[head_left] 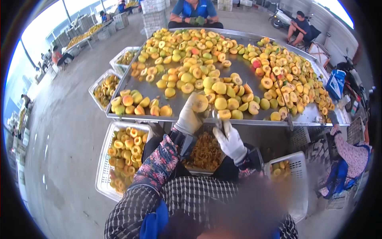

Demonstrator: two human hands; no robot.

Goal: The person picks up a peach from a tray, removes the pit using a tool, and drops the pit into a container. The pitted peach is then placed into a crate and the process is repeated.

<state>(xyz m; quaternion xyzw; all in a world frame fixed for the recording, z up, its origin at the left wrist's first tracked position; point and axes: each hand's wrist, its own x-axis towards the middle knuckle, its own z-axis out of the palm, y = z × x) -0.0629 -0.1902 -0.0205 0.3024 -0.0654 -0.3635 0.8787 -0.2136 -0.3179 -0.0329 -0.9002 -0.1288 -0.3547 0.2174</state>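
My left hand (188, 119), in a whitish glove, holds a halved yellow fruit (199, 103) with its cut face showing, over the near edge of the metal table (155, 119). To its right, my right hand (230, 142), also gloved, is closed round a small metal tool (216, 118) that points up toward the table edge. Piles of whole and halved yellow fruit (219, 88) lie just beyond both hands. Below and between my hands is a container of brownish pieces (203, 153), partly hidden by my arms.
A white crate of fruit halves (126, 149) stands at my left, another white crate (297, 167) at my right. Two more crates (105, 89) (125, 58) flank the table's left side. One person (195, 12) sits opposite; a co-worker's patterned sleeve (348, 149) is at the right.
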